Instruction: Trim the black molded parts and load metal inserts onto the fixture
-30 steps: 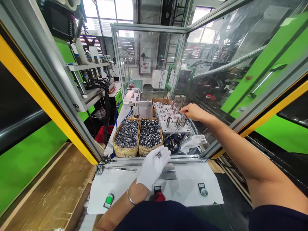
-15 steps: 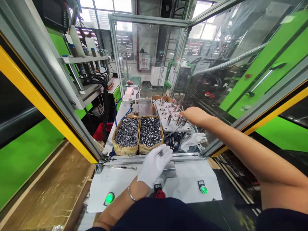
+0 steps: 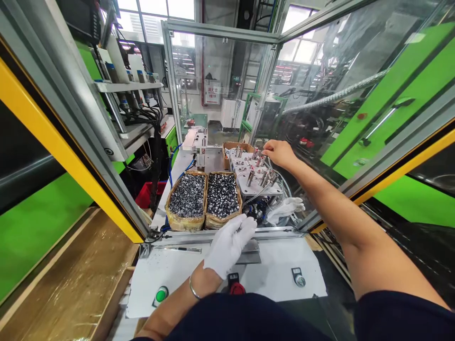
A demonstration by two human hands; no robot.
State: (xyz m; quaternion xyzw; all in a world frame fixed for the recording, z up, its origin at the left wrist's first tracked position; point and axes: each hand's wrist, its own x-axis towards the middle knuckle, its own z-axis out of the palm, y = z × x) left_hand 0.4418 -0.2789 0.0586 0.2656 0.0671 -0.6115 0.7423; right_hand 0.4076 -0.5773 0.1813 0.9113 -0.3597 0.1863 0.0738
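Farther back than before in my head view, the bare right hand is by metal posts, fingertips bunched, on what I can't tell; the gloved left hand, fingers together, cups small parts over smooth white panelling, clear-paned aluminium framing beyond.

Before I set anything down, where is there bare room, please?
The white front panel has a bare patch between the red knob and the pale button, and another between the pen-like tool and the green button. The plate with metal pins, by the right hand, is crowded; cables and a loose glove lie near it.
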